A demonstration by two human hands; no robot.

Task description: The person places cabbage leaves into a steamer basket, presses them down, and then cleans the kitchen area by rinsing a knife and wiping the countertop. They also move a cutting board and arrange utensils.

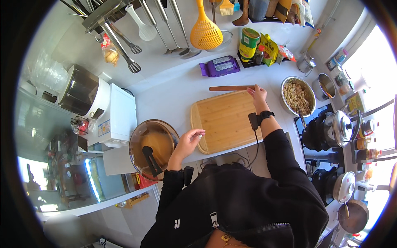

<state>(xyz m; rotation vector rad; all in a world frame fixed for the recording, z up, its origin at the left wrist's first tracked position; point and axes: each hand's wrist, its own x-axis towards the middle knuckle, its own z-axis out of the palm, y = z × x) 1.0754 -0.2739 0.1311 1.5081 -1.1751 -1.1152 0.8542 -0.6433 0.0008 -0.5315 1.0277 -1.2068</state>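
A wooden cutting board (pixel 228 122) lies on the white counter before me. Behind its far edge is a thin brown wooden rod or strip (pixel 231 88), whose right end is under the fingers of my right hand (pixel 258 94); whether they grip or only touch it is hard to tell. My left hand (pixel 187 143) hovers by the board's near left corner, fingers loosely curled, nothing seen in it. Left of that hand stands a large pot with a glass lid (pixel 159 136) and black handle. A steel bowl of chopped filling (pixel 296 96), with a utensil in it, stands to the right.
A purple packet of wipes (pixel 220 66) lies against the wall, beside jars and pouches on a black tray (pixel 246 64). Utensils, including a yellow slotted ladle (pixel 206 32), hang above. A stove with a lidded pot (pixel 341 128) is at right; a white appliance (pixel 119 114) stands at left.
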